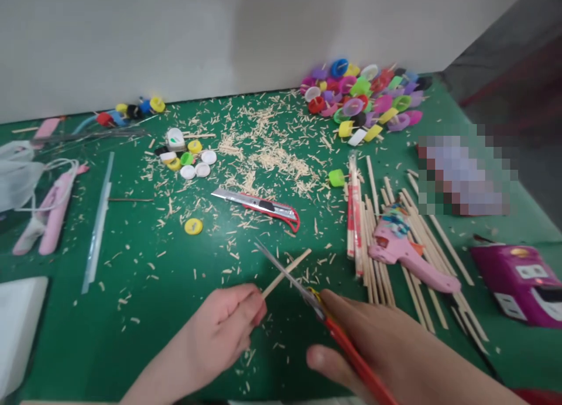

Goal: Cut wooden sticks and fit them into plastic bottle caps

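Green table (167, 302) strewn with shavings (281, 159). Stick (276, 283) clasped by near end in left hand (230, 320), fingers curled, and crossed by blade (301, 287) gripped in right hand (377, 326). Stick judged light, stiff, splinter-prone; best held clear of blade.

The left hand (232, 323) and right hand (369, 329) are bare and near each other, with a gap between the 2.
The left arm (169, 367) comes up from the bottom, and its fingers (259, 305) curl in to pinch. The right arm (452, 358) reaches in from the bottom right. That hand shows its back, and its thumb (325, 358) sticks out to the left.
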Motion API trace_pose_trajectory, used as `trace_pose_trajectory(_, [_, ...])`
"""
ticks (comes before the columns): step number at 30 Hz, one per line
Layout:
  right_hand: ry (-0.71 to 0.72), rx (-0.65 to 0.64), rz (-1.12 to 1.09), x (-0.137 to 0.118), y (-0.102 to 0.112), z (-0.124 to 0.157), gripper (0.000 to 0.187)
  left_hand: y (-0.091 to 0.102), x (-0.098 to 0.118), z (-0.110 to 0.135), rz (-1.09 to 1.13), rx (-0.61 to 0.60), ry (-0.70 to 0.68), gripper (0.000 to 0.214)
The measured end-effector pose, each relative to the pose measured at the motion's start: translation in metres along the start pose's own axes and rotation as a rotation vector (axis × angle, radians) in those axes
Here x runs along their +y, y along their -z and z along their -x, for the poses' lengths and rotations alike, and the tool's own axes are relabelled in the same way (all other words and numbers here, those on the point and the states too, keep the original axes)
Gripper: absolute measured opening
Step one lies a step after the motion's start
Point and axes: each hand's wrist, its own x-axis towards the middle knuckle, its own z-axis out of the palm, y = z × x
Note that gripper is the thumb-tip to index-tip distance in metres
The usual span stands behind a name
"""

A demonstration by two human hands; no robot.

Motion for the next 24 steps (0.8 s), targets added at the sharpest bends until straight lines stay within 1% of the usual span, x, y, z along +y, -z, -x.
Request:
trace_pose_trajectory(3, [-0.115, -0.095, -0.055, -0.011, -0.006, -0.009, 0.054, 0.005, 0.001, 0.006, -0.035, 0.01, -0.058, 0.038])
trace_pose_trajectory(6, [-0.183, -0.125, -0.041, -0.02, -0.011, -0.014, 0.057, 0.011, 0.003, 0.012, -0.062, 0.008, -0.08, 0.035])
trace_pose_trajectory(9, [-0.167, -0.117, -0.014, -0.025, -0.015, -0.017, 0.057, 0.017, 0.001, 0.017, -0.067, 0.009, -0.084, 0.032])
trace_pose_trajectory(11, [-0.149, -0.118, -0.012, -0.028, -0.016, -0.018, 0.056, 0.022, -0.002, 0.018, -0.033, 0.0, -0.053, 0.034])
trace_pose_trajectory(14, [-0.154, -0.128, -0.015, -0.032, -0.018, -0.02, 0.057, 0.027, -0.008, 0.017, 0.057, -0.035, 0.023, 0.038])
trace_pose_trajectory(17, [-0.172, -0.141, -0.036, -0.037, -0.023, -0.023, 0.057, 0.031, -0.013, 0.017, 0.169, -0.065, 0.06, 0.039])
trace_pose_trajectory(19, [-0.191, -0.113, -0.099, -0.039, -0.028, -0.027, 0.059, 0.032, -0.013, 0.019, 0.219, -0.108, 0.074, 0.039])
trace_pose_trajectory(22, [-0.237, -0.029, -0.232, -0.041, -0.032, -0.035, 0.062, 0.031, -0.011, 0.022, 0.222, -0.18, 0.07, 0.039])
trace_pose_trajectory(24, [-0.312, -0.006, -0.293, -0.042, -0.03, -0.039, 0.062, 0.033, -0.011, 0.023, 0.242, -0.148, 0.053, 0.038])
